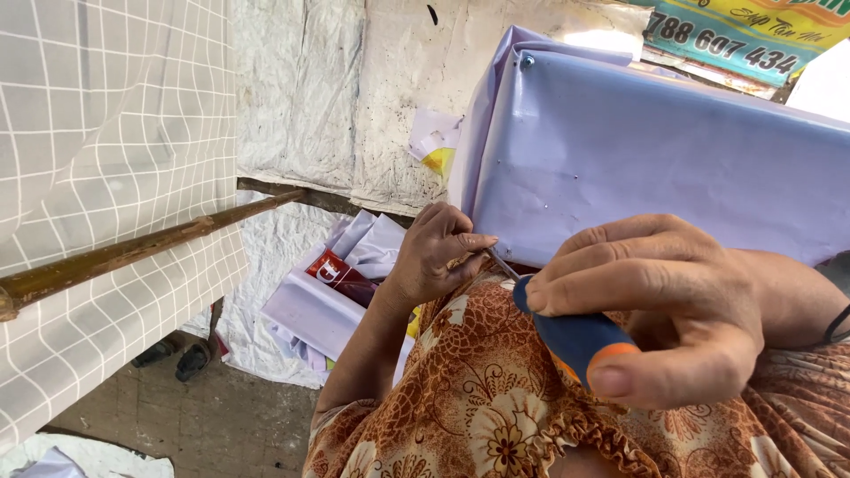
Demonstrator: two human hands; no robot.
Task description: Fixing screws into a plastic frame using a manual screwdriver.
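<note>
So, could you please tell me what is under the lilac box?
Under the lilac box lies the person's lap in floral cloth. Both hands and the screwdriver cover its lower edge, hiding the tip.

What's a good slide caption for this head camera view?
Right hand holds a blue-and-orange-handled screwdriver against the lower edge of a lavender vinyl-covered panel while left hand pinches its tip.

blue-orange screwdriver (571, 336), tip at lavender panel (655, 168)

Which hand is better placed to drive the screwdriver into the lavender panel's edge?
Right. The right hand already grips the blue-and-orange screwdriver, its shaft aimed at the lavender panel's lower edge. The left hand only pinches at the tip, steadying it.
</note>
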